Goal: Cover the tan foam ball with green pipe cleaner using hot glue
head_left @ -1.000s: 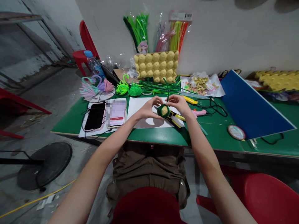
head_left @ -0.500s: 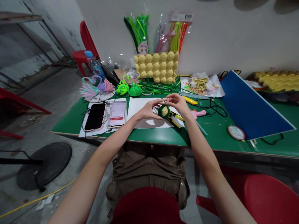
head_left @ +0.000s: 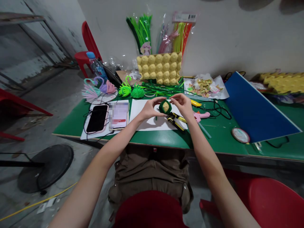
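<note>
My left hand (head_left: 149, 109) curves around a small rounded piece (head_left: 166, 107), dark green and fuzzy outside with a pale yellow middle like egg-carton pulp. Thumb below and fingers above, the hand grips it just over a white sheet of paper (head_left: 142, 125). At the piece's upper right, my right hand (head_left: 182, 104) has its thumb and fingertips drawn together; what they pinch, if anything, is too small to make out. Pliers (head_left: 177, 122) with yellow and black handles lie on the paper beneath the piece.
Two phones (head_left: 97, 118) and cables lie left. Behind are pipe-cleaner swans (head_left: 95, 88), loose green pipe cleaners (head_left: 163, 89) and an upright yellow egg carton (head_left: 159, 65). A pink tool (head_left: 201, 116), a scrap pile (head_left: 204, 87) and a blue board (head_left: 256, 110) occupy the right.
The green piece has shifted slightly left and up, turning so its yellow middle sits differently. My right fingertips, earlier near the left fingers above it, are now at its upper right.
</note>
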### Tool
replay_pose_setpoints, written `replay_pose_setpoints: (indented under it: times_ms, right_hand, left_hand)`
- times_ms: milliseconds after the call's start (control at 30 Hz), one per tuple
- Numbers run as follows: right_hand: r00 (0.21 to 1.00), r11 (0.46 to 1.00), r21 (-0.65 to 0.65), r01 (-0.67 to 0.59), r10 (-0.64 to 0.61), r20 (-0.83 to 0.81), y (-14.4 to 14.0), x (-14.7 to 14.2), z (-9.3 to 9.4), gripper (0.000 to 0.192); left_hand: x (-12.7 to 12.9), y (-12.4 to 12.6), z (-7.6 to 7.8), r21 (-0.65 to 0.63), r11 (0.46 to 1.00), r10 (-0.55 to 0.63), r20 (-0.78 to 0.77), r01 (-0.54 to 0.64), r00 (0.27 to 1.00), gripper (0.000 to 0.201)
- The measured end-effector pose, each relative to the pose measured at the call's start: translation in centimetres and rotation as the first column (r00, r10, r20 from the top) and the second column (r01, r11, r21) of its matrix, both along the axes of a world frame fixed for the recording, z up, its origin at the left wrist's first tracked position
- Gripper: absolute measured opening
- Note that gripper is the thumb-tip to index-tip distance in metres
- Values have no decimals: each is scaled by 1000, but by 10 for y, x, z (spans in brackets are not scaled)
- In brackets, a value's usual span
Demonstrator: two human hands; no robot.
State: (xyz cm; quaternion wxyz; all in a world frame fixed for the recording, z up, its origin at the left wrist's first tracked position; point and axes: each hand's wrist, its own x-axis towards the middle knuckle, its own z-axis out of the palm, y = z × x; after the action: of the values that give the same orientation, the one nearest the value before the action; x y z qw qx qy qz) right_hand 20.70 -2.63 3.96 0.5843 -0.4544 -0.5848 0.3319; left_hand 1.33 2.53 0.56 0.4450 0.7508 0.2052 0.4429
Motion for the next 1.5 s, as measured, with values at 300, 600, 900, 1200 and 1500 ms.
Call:
replay_pose_setpoints:
  times_ms: [300,600,900,1200,1500]
  right_hand:
    - [996,993,-75,-94,94,-6,-5,-2,0,53]
    - [992,992,-13,-126,126,10,-6,-3,1,51]
    - [988,989,117,-95,79,135,-10,-2,1,40]
    - [983,975,181,-129,101,155,-6,0,-7,40]
    - [970,974,151,-170,139,197,-7,6,-4,41]
  left_hand:
    - [0,2,-2,110,984,132,78,-140,988,88]
    - [0,4,-2,109,983,140,92,-150,986,90]
    - [-1,7,-7,99,984,142,82,-150,986,89]
    - [-1,11,-12,92,986,129,138,-142,982,85]
    - [-1,6,-7,34,988,146,119,-151,982,84]
